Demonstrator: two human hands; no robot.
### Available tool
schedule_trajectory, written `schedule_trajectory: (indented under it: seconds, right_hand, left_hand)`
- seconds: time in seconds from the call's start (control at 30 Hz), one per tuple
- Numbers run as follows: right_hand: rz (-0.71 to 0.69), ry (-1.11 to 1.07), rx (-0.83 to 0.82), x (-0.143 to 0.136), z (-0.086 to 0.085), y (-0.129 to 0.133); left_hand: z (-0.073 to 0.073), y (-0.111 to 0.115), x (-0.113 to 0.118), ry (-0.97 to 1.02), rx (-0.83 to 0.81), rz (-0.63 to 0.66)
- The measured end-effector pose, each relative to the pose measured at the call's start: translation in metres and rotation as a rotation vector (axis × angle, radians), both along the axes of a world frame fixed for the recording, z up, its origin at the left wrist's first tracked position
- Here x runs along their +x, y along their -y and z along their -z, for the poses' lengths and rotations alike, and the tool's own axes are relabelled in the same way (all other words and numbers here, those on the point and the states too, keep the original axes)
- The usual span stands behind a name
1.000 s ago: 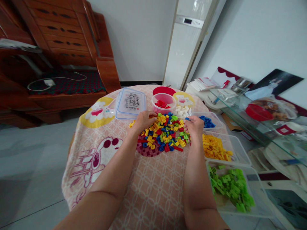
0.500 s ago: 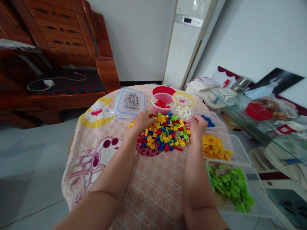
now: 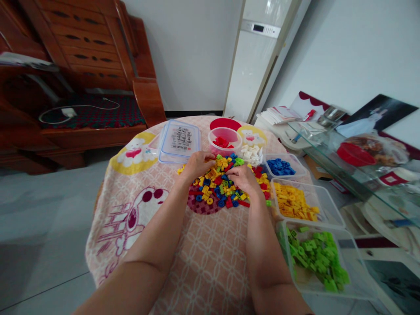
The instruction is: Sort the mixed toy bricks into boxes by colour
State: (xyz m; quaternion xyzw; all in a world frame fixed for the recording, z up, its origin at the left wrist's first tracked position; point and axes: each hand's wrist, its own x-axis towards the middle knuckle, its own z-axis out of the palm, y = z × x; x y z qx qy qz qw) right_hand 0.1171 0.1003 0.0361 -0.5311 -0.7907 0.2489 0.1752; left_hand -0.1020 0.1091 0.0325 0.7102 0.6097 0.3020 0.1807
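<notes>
A heap of mixed toy building bricks (image 3: pixel 206 190), in yellow, blue, red and green, lies on the cloth-covered table. My left hand (image 3: pixel 199 166) rests at the heap's left upper side, fingers curled together over yellow bricks. Over the heap's middle is my right hand (image 3: pixel 244 178), its fingertips drawn together among the bricks. Whatever either hand pinches is too small and hidden to name. Red bricks (image 3: pixel 222 142) sit in a round tub (image 3: pixel 210 140) behind the heap. White bricks (image 3: pixel 251 154) lie just right of that tub.
Along the right stand clear boxes with blue bricks (image 3: pixel 280 166), yellow bricks (image 3: pixel 293 202) and green bricks (image 3: pixel 320 256). A blue-rimmed lidded box (image 3: pixel 180 140) lies back left, a red lid (image 3: pixel 225 123) behind the tub. A glass shelf (image 3: pixel 354 166) runs beside the table.
My right hand has moved left from beside the blue and white bricks to the middle of the heap, uncovering the blue box. My left hand has stayed almost still.
</notes>
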Motion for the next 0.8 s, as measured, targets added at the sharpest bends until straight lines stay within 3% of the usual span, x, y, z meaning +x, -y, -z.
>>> schedule_trajectory:
  seconds: [0.17,0.43,0.8]
  right_hand:
    - [0.142,0.319,0.043,0.004,-0.008,0.002]
    - [0.120,0.473,0.005,-0.006,-0.013,0.006]
    - [0.190,0.418,0.010,-0.013,-0.012,0.008]
  left_hand:
    - [0.000,0.000,0.000,0.003,0.006,-0.001]
    - [0.000,0.001,0.000,0.032,0.009,-0.009]
    - [0.002,-0.001,0.000,0.028,0.008,-0.007]
